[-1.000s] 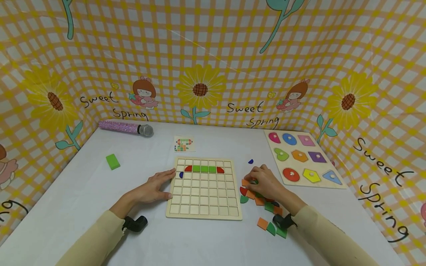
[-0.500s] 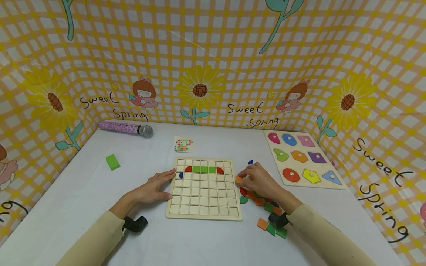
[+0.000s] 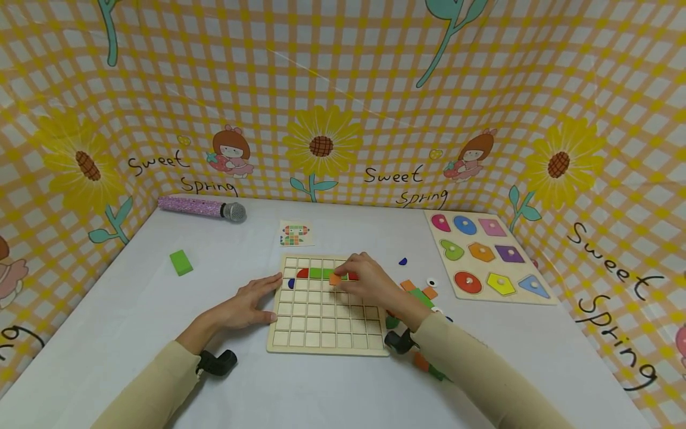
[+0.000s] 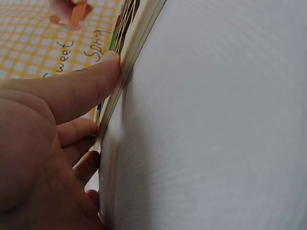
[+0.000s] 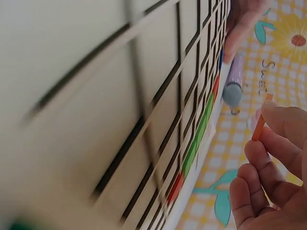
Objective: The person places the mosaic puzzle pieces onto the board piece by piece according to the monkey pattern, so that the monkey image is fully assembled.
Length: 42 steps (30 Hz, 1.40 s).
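A wooden grid board (image 3: 321, 325) lies at the middle of the table in the head view. One row of it holds red quarter-round pieces (image 3: 303, 273) at either end and green squares (image 3: 317, 273) between them; a blue half-round piece (image 3: 292, 283) sits lower left. My left hand (image 3: 241, 302) touches the board's left edge, its thumb (image 4: 91, 86) against the rim in the left wrist view. Above the board, my right hand (image 3: 370, 283) pinches an orange square tile (image 5: 259, 125) between thumb and fingertips, partly covering the row's right end.
Behind the board lies a pattern card (image 3: 296, 233). Loose tiles (image 3: 420, 297) are scattered to the right, partly under the right arm, with a blue half-round (image 3: 403, 261) beyond. A shape puzzle (image 3: 465, 238), a microphone (image 3: 203, 207) and a green block (image 3: 181, 263) lie farther out.
My right hand has picked the orange tile from the loose pile and carried it left over the board. The left hand stays at the board's edge.
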Each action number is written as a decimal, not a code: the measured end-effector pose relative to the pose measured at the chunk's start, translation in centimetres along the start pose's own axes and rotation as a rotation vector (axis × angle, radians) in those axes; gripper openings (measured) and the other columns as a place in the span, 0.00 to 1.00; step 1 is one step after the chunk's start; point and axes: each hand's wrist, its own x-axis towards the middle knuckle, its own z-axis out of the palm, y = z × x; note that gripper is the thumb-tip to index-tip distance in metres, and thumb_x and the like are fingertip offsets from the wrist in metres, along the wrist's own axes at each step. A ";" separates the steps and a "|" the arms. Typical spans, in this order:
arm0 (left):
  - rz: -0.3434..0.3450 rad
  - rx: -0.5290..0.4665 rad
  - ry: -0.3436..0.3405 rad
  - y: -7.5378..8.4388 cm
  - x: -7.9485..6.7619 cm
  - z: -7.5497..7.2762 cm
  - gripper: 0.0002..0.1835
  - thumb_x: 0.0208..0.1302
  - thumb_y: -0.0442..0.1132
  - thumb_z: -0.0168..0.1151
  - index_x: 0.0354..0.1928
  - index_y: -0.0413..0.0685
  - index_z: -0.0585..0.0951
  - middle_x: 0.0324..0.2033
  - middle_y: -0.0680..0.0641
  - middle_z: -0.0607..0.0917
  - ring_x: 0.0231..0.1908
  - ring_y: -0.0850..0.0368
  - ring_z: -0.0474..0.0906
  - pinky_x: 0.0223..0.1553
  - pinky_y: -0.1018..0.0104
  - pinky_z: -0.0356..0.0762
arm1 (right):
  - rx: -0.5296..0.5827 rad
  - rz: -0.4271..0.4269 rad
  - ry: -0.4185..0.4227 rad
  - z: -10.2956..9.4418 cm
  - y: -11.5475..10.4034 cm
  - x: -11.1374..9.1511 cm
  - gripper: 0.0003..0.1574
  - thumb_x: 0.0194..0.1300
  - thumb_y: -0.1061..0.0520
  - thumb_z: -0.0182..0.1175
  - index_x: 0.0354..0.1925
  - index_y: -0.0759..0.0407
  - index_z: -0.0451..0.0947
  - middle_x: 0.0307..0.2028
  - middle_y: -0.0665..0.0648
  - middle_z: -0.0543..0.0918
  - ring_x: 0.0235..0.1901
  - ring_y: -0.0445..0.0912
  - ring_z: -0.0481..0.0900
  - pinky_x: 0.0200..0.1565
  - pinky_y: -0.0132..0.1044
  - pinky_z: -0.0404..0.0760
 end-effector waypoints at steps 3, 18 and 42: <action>-0.003 0.002 -0.002 0.0 0.0 0.0 0.43 0.59 0.45 0.65 0.72 0.43 0.56 0.74 0.45 0.50 0.73 0.38 0.42 0.68 0.34 0.38 | -0.008 -0.013 -0.020 1.1 -1.0 1.3 0.17 0.58 0.53 0.66 0.46 0.57 0.83 0.41 0.53 0.83 0.44 0.48 0.73 0.45 0.38 0.73; 0.003 0.008 -0.009 0.0 -0.1 -0.1 0.43 0.59 0.47 0.64 0.72 0.43 0.56 0.74 0.45 0.50 0.73 0.38 0.42 0.67 0.33 0.39 | 0.002 0.039 -0.111 4.4 -3.3 5.3 0.18 0.59 0.51 0.65 0.48 0.56 0.83 0.43 0.52 0.82 0.44 0.45 0.71 0.47 0.37 0.72; 0.021 0.009 -0.003 -0.1 -0.1 -0.1 0.42 0.59 0.46 0.64 0.72 0.41 0.56 0.74 0.44 0.51 0.73 0.37 0.43 0.67 0.33 0.40 | -0.144 0.029 -0.139 5.3 -2.7 5.6 0.16 0.58 0.51 0.66 0.46 0.53 0.84 0.41 0.51 0.80 0.40 0.45 0.70 0.42 0.34 0.70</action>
